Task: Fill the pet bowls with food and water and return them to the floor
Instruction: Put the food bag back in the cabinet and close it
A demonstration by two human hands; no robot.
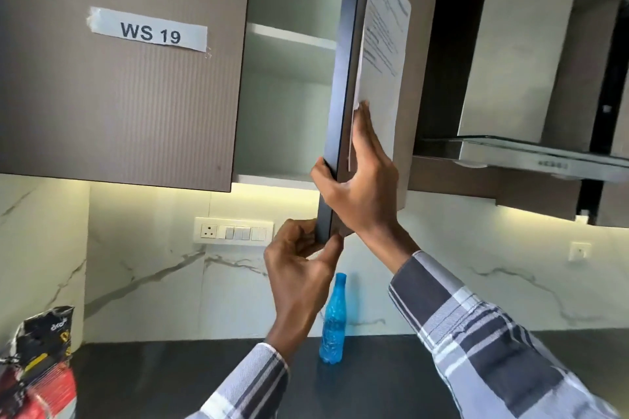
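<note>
An upper cabinet door [342,85] stands swung out, edge-on to me, with a printed paper sheet [384,34] taped to its front. My right hand [360,187] grips the door's edge, thumb on the inner side and fingers flat on the front. My left hand [299,258] pinches the door's bottom corner. The cabinet interior [289,78] shows bare white shelves. A blue plastic bottle [333,320] stands on the dark countertop [170,378] below my hands. A red and black food bag [37,367] sits at the lower left. No pet bowls are in view.
The closed cabinet door [119,78] on the left carries a "WS 19" label [149,32]. A steel range hood [531,153] hangs at the right. A switch panel [233,231] and a wall socket [578,250] are set in the marble backsplash.
</note>
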